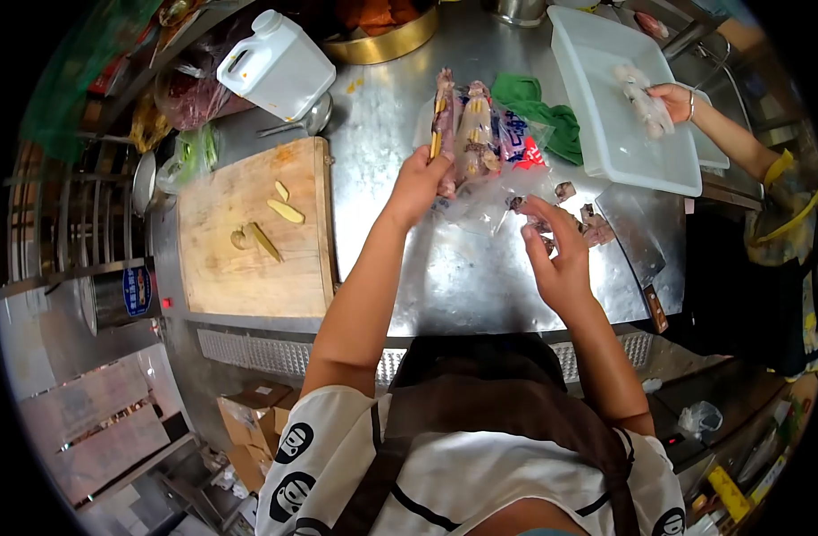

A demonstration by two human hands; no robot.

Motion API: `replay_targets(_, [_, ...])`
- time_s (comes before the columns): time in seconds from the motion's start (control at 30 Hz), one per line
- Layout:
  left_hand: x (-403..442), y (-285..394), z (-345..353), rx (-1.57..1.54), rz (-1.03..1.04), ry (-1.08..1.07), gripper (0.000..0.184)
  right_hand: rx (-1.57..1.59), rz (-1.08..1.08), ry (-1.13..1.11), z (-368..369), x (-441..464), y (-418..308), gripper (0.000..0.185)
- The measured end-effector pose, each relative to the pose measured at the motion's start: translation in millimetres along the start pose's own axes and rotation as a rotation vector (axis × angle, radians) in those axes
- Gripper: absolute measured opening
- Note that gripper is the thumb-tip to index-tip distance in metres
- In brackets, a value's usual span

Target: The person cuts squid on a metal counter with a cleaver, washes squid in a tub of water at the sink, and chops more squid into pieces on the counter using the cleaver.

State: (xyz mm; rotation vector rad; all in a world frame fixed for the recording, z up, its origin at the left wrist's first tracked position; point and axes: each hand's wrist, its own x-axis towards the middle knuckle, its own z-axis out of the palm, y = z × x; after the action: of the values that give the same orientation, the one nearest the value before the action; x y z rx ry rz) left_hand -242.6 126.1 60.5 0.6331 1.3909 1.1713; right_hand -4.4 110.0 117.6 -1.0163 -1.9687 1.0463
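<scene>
The long piece of meat (pixel 444 105), pinkish with a dark skin, lies over the steel table (pixel 382 116), pointing away from the person, beside a second long piece (pixel 475 134) and a printed plastic bag (pixel 518 143). It looks slick, so it could slide out of a light grip, or drag the clear plastic (pixel 489 211) along if that clings to its near end. The knife (pixel 638 234) could be knocked off, as it lies flat with its wooden handle at the table's front edge, within easy reach of a sleeve or forearm.

The piece extends forward from the fingertips of the left hand (pixel 416 186), which is curled with thumb and fingers closed around its near end. It is farther off, ahead and to the left of the right hand (pixel 559 268), which is open and empty, thumb and fingers spread just beside the cut chunks (pixel 596 227).

Beyond the bag is a green cloth (pixel 561 129), next to a white tub (pixel 641 152) where a co-worker's hand (pixel 673 102) holds a pale piece. Leftward, ginger slices (pixel 286 211) lie on the cutting board (pixel 239 196); a white jug (pixel 288 71) stands beyond it.
</scene>
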Motion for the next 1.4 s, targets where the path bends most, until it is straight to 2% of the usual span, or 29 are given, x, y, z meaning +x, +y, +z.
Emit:
replay_targets(0.03, [-12, 4, 2, -0.025, 0.047, -0.012, 0.018, -0.004, 0.005, 0.008, 12, 6, -1, 0.037])
replay_targets(0.1, [-28, 6, 1, -0.06, 0.078, -0.086, 0.018, 0.381, 0.347, -0.009, 35, 20, 2, 0.038])
replay_targets(0.2, [-45, 4, -2, -0.14, 0.088, -0.178, 0.018, 0.479, 0.365, 0.001, 55, 45, -3, 0.038])
replay_targets(0.27, [-58, 8, -1, -0.412, -0.065, -0.258, 0.018, 0.493, 0.372, 0.005, 62, 59, -2, 0.042])
replay_targets(0.33, [-62, 0, -4, -0.439, -0.095, -0.3, 0.02, 0.712, 0.599, 0.04, 66, 70, -9, 0.046])
replay_targets(0.37, [-64, -3, -4, -0.518, -0.127, -0.356, 0.022, 0.748, 0.634, 0.056, 66, 73, -11, 0.047])
replay_targets(0.4, [-65, -6, -5, -0.596, -0.16, -0.414, 0.023, 0.744, 0.631, 0.074, 67, 76, -6, 0.047])
replay_targets(0.43, [-63, -13, -8, -0.678, -0.198, -0.511, 0.026, 0.896, 0.588, 0.063, 69, 77, 2, 0.046])
replay_targets(0.5, [-66, -20, -8, -0.694, -0.264, -0.518, 0.028, 1.131, 0.553, 0.044, 66, 80, 9, 0.041])
replay_targets(0.53, [-68, -20, -7, -0.713, -0.326, -0.51, 0.029, 1.134, 0.545, 0.054, 65, 80, 10, 0.041])
replay_targets(0.6, [-71, -16, -4, -0.696, -0.304, -0.51, 0.033, 0.976, 0.512, 0.096, 66, 79, 11, 0.036])
replay_targets(0.63, [-74, -14, 1, -0.441, -0.194, -0.388, 0.037, 0.963, 0.466, 0.174, 67, 80, 5, 0.028])
replay_targets(0.67, [-78, -14, 7, -0.193, -0.081, -0.28, 0.044, 0.879, 0.427, 0.208, 75, 78, 9, 0.029])
replay_targets(0.7, [-75, -15, 11, 0.009, 0.083, -0.301, 0.056, 0.773, 0.384, 0.265, 79, 78, 23, 0.03])
replay_targets(0.73, [-71, -30, 15, 0.123, 0.213, -0.222, 0.052, 0.658, 0.349, 0.328, 87, 78, 34, 0.033])
replay_targets(0.77, [-70, -26, 17, 0.125, 0.124, -0.222, 0.043, 0.775, 0.404, 0.264, 72, 77, 13, 0.033])
replay_targets(0.8, [-71, -24, 21, 0.025, 0.123, -0.203, 0.031, 0.609, 0.34, 0.314, 72, 76, 13, 0.03])
replay_targets(0.83, [-72, -20, 25, -0.007, 0.108, -0.182, 0.021, 0.709, 0.435, 0.244, 61, 75, 6, 0.031])
replay_targets(0.87, [-72, -22, 25, -0.051, 0.073, -0.152, 0.02, 0.704, 0.43, 0.267, 52, 76, 9, 0.031])
replay_targets(0.93, [-74, -20, 26, -0.074, 0.045, -0.155, 0.026, 1.09, 0.556, 0.199, 38, 81, 14, 0.03])
replay_targets(1.13, [-70, -25, 34, 0.025, -0.02, -0.12, 0.034, 1.207, 0.569, 0.087, 16, 83, 30, 0.025])
replay_targets(1.17, [-75, -18, 37, -0.049, -0.084, -0.152, 0.033, 1.229, 0.582, 0.088, 11, 80, 30, 0.025])
replay_targets(1.3, [-72, -22, 43, -0.11, -0.06, -0.113, 0.031, 1.205, 0.562, 0.124, 4, 75, 34, 0.022])
replay_targets(1.37, [-75, -16, 46, -0.201, -0.087, -0.229, 0.028, 1.19, 0.59, 0.118, -2, 74, 31, 0.02])
replay_targets(1.4, [-76, -15, 47, -0.204, -0.086, -0.217, 0.028, 1.192, 0.594, 0.106, -2, 74, 31, 0.02])
